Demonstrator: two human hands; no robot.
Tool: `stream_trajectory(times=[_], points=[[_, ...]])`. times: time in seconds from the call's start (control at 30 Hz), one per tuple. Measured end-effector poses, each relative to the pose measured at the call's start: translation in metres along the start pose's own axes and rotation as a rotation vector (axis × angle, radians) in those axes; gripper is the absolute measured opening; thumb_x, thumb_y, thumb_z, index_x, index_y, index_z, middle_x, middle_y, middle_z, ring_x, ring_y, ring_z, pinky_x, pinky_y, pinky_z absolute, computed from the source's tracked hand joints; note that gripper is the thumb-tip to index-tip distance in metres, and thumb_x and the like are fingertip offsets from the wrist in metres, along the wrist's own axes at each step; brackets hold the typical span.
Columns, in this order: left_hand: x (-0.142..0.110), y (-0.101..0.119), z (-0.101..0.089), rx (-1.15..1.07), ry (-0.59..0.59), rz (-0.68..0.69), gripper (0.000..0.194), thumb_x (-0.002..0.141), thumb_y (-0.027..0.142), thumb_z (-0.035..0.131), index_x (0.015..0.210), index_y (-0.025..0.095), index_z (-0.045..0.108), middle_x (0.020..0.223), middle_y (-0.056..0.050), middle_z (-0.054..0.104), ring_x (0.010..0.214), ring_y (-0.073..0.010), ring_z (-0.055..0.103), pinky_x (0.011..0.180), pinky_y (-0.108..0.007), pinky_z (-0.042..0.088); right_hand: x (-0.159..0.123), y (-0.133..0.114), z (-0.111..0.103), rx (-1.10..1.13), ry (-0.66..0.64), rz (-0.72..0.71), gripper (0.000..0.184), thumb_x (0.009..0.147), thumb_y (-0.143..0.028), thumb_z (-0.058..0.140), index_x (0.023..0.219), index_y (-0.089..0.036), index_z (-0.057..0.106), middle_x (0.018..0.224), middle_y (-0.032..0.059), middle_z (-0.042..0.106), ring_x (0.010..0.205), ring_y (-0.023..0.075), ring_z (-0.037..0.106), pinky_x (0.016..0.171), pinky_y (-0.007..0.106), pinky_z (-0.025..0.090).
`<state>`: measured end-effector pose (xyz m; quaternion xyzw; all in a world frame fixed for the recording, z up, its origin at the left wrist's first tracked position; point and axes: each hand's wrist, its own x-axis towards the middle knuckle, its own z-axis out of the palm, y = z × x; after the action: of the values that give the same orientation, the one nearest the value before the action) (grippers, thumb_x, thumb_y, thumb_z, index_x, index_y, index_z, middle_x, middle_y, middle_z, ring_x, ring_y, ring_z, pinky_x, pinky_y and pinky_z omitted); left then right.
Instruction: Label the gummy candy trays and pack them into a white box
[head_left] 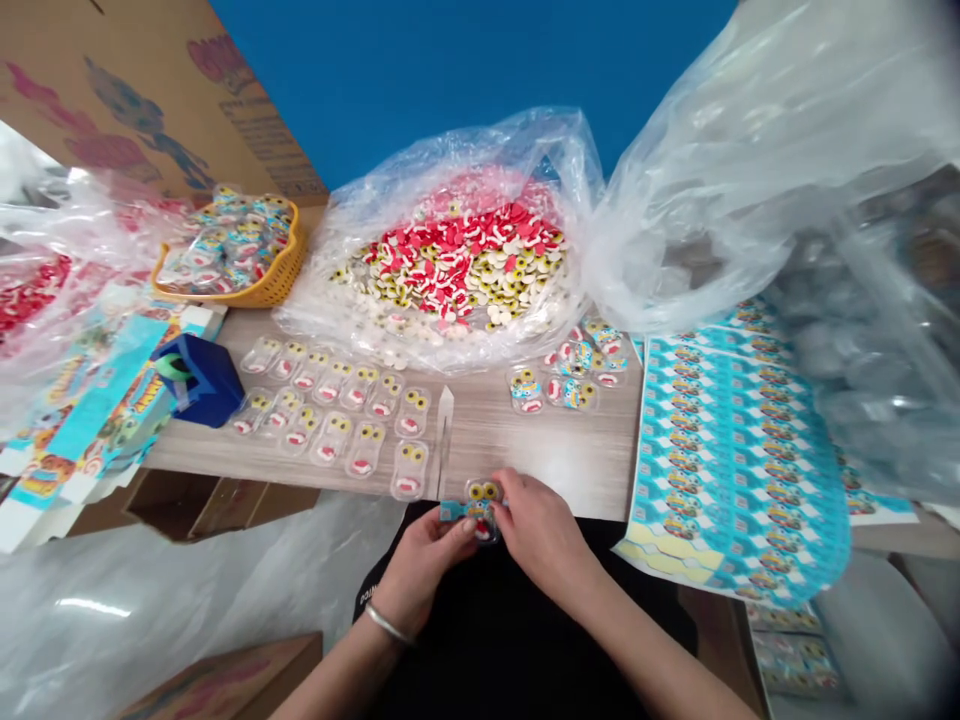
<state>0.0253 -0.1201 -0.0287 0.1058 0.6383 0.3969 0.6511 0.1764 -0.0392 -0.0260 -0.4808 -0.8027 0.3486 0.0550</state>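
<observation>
At the near edge of the pale wood-grain table (540,445), the left hand (420,570) and the right hand (540,530) grasp a small clear plastic blister packet (480,512) holding yellow candy eyes and a red-and-white candy mouth. A turquoise printed label strip (454,511) lies across the packet and juts out to the left. Both hands pinch it with their fingers, neither clenched into a fist. The packet sits just past the table edge, above the person's black clothing (510,640). Bare wood lies ahead of the hands, between a narrow pale pointed strip (444,430) and a small cluster of filled clear packets (570,375). Left of that strip, rows of filled clear packets (330,420) cover the tabletop, while a stack of turquoise-and-white label sheets (727,460) lies to the right and hangs over the table edge. Further back, a large clear plastic bag (322,310) holds red, white and yellow candies (457,260)
</observation>
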Motion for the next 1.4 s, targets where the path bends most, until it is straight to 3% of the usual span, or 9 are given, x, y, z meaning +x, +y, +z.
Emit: stream_trajectory(times=[0.23,0.4,0.6,0.73,0.83,0.93,1.03,1.13,1.4], points=[[0.001,0.007,0.02,-0.149,0.104,0.025,0.04,0.056,0.037,0.09,0.079,0.013,0.066,0.064,-0.002,0.071,0.056,-0.0145,0.065,0.06,-0.027,0.056,-0.02,0.02,-0.011,0.519,0.048,0.203,0.04,0.079,-0.031,0.069,0.118,-0.021,0.063,0.092,0.0038,0.072,0.063,0.0152,0.061,0.057,0.027,0.046],[-0.007,0.028,0.031,-0.146,-0.066,0.071,0.036,0.061,0.035,0.088,0.082,0.013,0.069,0.064,-0.003,0.071,0.055,-0.0135,0.063,0.06,-0.028,0.056,-0.03,0.037,-0.027,1.017,-0.065,0.229,0.029,0.083,-0.045,0.067,0.077,-0.016,0.065,0.06,-0.0036,0.056,0.045,0.0054,0.037,0.043,0.019,0.025],[-0.009,0.036,0.053,-0.183,-0.398,0.05,0.028,0.071,0.033,0.083,0.086,0.012,0.072,0.069,-0.006,0.071,0.058,-0.0132,0.064,0.058,-0.026,0.054,-0.033,0.041,-0.028,1.479,-0.222,0.184,0.037,0.076,-0.047,0.077,0.075,-0.017,0.055,0.056,-0.0067,0.05,0.043,0.0026,0.027,0.041,0.018,0.011],[-0.012,0.041,0.063,-0.136,-0.534,0.026,0.028,0.072,0.034,0.082,0.084,0.011,0.072,0.066,-0.005,0.068,0.055,-0.0124,0.062,0.055,-0.024,0.053,-0.033,0.039,-0.03,1.542,-0.307,0.136,0.044,0.067,-0.046,0.084,0.077,-0.018,0.051,0.055,-0.0091,0.048,0.041,0.0018,0.027,0.039,0.017,0.011],[-0.008,0.041,0.066,-0.127,-0.506,0.017,0.031,0.068,0.035,0.084,0.081,0.011,0.07,0.066,-0.005,0.068,0.055,-0.0132,0.063,0.054,-0.024,0.053,-0.03,0.039,-0.029,1.531,-0.345,0.155,0.048,0.066,-0.052,0.082,0.079,-0.02,0.048,0.056,-0.008,0.053,0.038,0.0024,0.028,0.038,0.017,0.013],[0.002,0.037,0.068,-0.129,-0.308,0.055,0.033,0.064,0.035,0.086,0.079,0.014,0.066,0.07,-0.004,0.071,0.059,-0.0133,0.065,0.058,-0.025,0.054,-0.028,0.042,-0.029,1.345,-0.054,0.202,0.039,0.076,-0.053,0.074,0.082,-0.019,0.056,0.057,-0.0063,0.054,0.042,0.0053,0.036,0.04,0.018,0.026],[0.011,0.034,0.074,-0.118,-0.155,0.114,0.036,0.063,0.037,0.087,0.079,0.015,0.063,0.072,-0.003,0.072,0.062,-0.0132,0.065,0.059,-0.024,0.054,-0.03,0.043,-0.033,1.157,0.246,0.177,0.031,0.084,-0.049,0.067,0.095,-0.019,0.065,0.076,-0.0001,0.064,0.067,0.012,0.056,0.059,0.022,0.043],[0.012,0.034,0.083,-0.073,-0.171,0.146,0.038,0.062,0.038,0.087,0.082,0.014,0.065,0.074,-0.004,0.071,0.064,-0.0138,0.065,0.061,-0.025,0.054,-0.035,0.041,-0.038,1.079,0.286,0.115,0.026,0.087,-0.045,0.065,0.093,-0.02,0.065,0.084,0.0015,0.065,0.078,0.0154,0.058,0.071,0.026,0.045],[0.018,0.043,0.084,-0.166,-0.106,0.321,0.031,0.062,0.031,0.087,0.078,0.015,0.066,0.071,0.003,0.063,0.064,-0.0087,0.06,0.065,-0.021,0.05,-0.042,0.049,-0.046,1.194,0.333,0.142,0.024,0.086,-0.043,0.067,0.082,-0.019,0.063,0.076,-0.0012,0.063,0.07,0.0125,0.055,0.066,0.023,0.043]])
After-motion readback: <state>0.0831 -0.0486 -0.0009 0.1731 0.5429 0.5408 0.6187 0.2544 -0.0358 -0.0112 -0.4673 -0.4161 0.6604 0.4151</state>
